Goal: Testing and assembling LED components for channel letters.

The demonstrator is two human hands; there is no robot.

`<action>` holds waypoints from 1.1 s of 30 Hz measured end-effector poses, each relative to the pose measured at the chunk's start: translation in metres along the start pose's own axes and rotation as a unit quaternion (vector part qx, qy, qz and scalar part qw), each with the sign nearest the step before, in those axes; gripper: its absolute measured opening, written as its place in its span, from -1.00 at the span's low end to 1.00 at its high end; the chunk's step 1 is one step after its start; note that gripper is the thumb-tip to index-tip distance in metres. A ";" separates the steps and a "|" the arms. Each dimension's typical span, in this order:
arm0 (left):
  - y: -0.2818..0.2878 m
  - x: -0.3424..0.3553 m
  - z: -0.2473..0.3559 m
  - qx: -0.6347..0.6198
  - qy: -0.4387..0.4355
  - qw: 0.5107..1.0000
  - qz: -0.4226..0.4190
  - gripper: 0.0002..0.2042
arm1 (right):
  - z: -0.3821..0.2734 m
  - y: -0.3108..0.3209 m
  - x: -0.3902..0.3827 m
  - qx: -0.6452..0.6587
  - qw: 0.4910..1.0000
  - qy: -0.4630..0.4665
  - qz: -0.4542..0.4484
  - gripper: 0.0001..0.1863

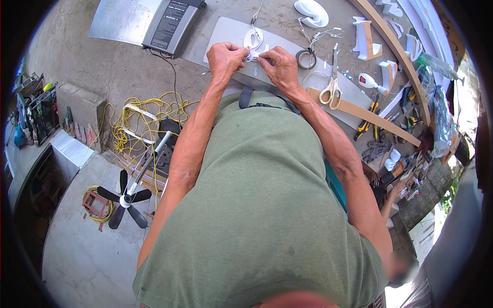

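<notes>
Left hand (225, 60) is pinching a small white piece (253, 56) between thumb and index; right hand (280, 68) is pinching its other side. Piece is sitting between the fingertips, over the grey board (226, 32); exact contact too small to tell. White ring (251, 39) is lying just beyond. Tape (300, 54) and scissors (334, 77) are resting to the right.

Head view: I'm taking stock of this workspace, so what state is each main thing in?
Left hand: pinching the small white part
Right hand: pinching at the same part
Scissors: lying down, blades together
Black tape roll: lying flat
Grey box: black cable attached
Fan: running or stopped, cannot tell
Yellow cord: in loose tangles
</notes>
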State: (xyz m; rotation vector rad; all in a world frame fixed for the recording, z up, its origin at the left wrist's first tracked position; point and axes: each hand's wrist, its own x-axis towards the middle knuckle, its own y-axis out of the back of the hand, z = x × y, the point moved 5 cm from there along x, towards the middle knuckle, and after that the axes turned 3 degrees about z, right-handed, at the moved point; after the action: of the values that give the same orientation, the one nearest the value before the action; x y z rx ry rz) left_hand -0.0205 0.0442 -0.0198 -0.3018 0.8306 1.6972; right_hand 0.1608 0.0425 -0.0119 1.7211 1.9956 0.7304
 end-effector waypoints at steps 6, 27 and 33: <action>-0.001 -0.001 -0.001 0.016 -0.021 0.999 0.018 -0.78 | 0.000 0.001 0.003 0.004 1.000 -0.019 -0.009 -0.89; -0.005 0.002 -0.002 0.052 -0.145 0.985 0.074 -0.81 | -0.001 0.001 0.005 0.007 0.998 -0.047 -0.030 -0.89; -0.004 -0.006 0.004 0.092 -0.220 0.966 0.096 -0.83 | 0.000 0.002 0.003 0.012 0.999 -0.032 -0.027 -0.87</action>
State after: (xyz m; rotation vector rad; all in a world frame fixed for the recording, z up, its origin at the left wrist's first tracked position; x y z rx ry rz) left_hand -0.0138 0.0431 -0.0152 0.2853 0.6920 1.7592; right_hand 0.1615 0.0455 -0.0106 1.6749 2.0077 0.6275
